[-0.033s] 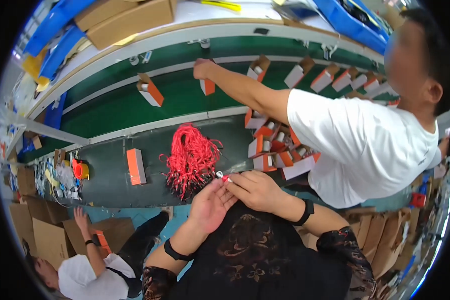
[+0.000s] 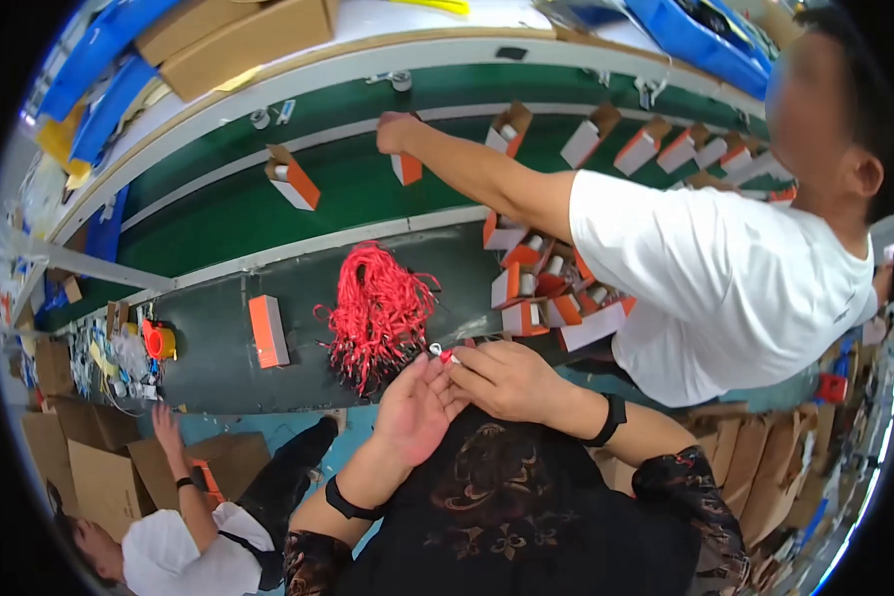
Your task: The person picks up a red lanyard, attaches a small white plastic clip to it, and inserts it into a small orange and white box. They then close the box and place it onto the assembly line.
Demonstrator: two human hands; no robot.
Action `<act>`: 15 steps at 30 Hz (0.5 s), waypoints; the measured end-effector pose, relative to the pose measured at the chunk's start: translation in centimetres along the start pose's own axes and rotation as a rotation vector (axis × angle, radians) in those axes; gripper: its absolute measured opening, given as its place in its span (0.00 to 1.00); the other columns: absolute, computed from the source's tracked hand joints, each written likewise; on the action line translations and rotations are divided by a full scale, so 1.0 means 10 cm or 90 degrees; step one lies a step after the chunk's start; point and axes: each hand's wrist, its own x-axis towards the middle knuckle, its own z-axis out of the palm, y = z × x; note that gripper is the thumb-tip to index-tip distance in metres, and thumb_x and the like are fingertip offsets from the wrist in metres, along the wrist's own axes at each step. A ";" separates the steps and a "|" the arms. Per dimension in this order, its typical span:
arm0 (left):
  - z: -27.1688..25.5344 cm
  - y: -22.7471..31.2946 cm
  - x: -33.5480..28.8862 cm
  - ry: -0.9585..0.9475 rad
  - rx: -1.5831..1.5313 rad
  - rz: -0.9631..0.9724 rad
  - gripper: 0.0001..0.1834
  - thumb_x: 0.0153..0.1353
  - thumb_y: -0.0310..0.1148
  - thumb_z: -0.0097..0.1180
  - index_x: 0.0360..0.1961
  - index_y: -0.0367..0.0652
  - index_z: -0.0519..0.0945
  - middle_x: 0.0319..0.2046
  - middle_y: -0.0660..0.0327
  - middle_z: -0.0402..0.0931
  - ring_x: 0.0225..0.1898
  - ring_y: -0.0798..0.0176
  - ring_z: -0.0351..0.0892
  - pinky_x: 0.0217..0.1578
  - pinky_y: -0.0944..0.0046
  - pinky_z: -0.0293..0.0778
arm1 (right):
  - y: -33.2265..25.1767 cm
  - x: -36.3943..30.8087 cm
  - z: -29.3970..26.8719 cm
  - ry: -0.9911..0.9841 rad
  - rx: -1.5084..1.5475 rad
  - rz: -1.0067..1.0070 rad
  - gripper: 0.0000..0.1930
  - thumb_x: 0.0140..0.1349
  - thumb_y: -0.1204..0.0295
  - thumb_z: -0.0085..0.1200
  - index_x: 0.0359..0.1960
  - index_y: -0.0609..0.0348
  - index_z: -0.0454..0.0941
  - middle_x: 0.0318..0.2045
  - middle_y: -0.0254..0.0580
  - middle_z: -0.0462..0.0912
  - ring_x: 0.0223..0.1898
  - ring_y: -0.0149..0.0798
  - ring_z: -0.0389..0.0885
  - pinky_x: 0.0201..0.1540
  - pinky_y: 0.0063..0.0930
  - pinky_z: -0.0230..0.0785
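My right hand [image 2: 512, 381] has its thumb and fingers closed in a pinch on a small red-and-white piece with a white loop [image 2: 436, 350]. My left hand [image 2: 411, 412] lies palm up just beside it, fingers extended, their tips close to the right hand's fingers. Whether the left fingertips touch the piece is hard to tell. Right beyond my hands, a heap of red cords with black ends [image 2: 375, 303] rests on the dark worktop [image 2: 209, 343]. The details of the piece are partly hidden by my right fingers.
An orange-and-white box [image 2: 267, 331] lies left of the cords; several open boxes [image 2: 556, 288] crowd the right. Past the worktop, a green conveyor [image 2: 219, 199] carries more boxes. One person's arm [image 2: 487, 179] reaches over it from the right. Another person [image 2: 184, 536] is at lower left by cartons [image 2: 104, 482].
The view has shifted very slightly. My hands keep the same pose around the red-and-white piece.
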 end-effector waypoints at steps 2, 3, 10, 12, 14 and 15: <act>0.05 -0.05 -0.04 0.044 0.002 -0.055 0.23 0.74 0.48 0.40 0.56 0.42 0.75 0.54 0.59 0.78 0.56 0.61 0.74 0.60 0.58 0.65 | 0.00 -0.08 -0.08 -0.051 0.029 -0.015 0.15 0.49 0.71 0.56 0.41 0.60 0.80 0.41 0.38 0.80 0.32 0.34 0.78 0.35 0.27 0.73; 0.06 -0.08 -0.06 0.082 0.000 -0.093 0.24 0.74 0.49 0.39 0.56 0.42 0.75 0.54 0.60 0.78 0.56 0.62 0.74 0.60 0.59 0.65 | 0.00 -0.16 -0.08 -0.053 0.034 -0.004 0.15 0.49 0.71 0.56 0.41 0.60 0.80 0.41 0.38 0.80 0.32 0.34 0.78 0.35 0.27 0.73; -0.06 -0.13 -0.07 0.023 0.244 -0.129 0.21 0.71 0.37 0.51 0.60 0.37 0.75 0.59 0.59 0.75 0.61 0.64 0.71 0.61 0.60 0.65 | 0.07 -0.58 -0.16 0.004 0.207 0.097 0.13 0.51 0.76 0.64 0.40 0.59 0.82 0.36 0.41 0.84 0.32 0.40 0.84 0.33 0.30 0.77; -0.09 -0.03 0.00 -0.035 0.426 -0.152 0.23 0.70 0.37 0.54 0.61 0.34 0.74 0.59 0.56 0.75 0.62 0.64 0.71 0.61 0.60 0.66 | 0.11 -0.67 -0.20 0.056 0.285 0.203 0.10 0.51 0.79 0.68 0.35 0.61 0.83 0.32 0.43 0.85 0.31 0.41 0.85 0.33 0.31 0.78; -0.36 -0.03 0.21 -0.007 0.539 -0.125 0.27 0.66 0.39 0.59 0.62 0.34 0.73 0.61 0.52 0.73 0.63 0.57 0.70 0.62 0.57 0.66 | 0.16 -0.78 -0.24 0.067 0.322 0.285 0.09 0.51 0.79 0.68 0.35 0.62 0.84 0.32 0.44 0.85 0.31 0.41 0.85 0.33 0.30 0.77; -0.51 -0.04 0.33 0.014 0.652 -0.101 0.32 0.61 0.41 0.64 0.63 0.34 0.72 0.62 0.48 0.71 0.65 0.51 0.69 0.63 0.54 0.66 | 0.17 -0.83 -0.25 0.077 0.350 0.369 0.08 0.52 0.79 0.67 0.34 0.62 0.84 0.32 0.45 0.85 0.31 0.41 0.85 0.33 0.29 0.77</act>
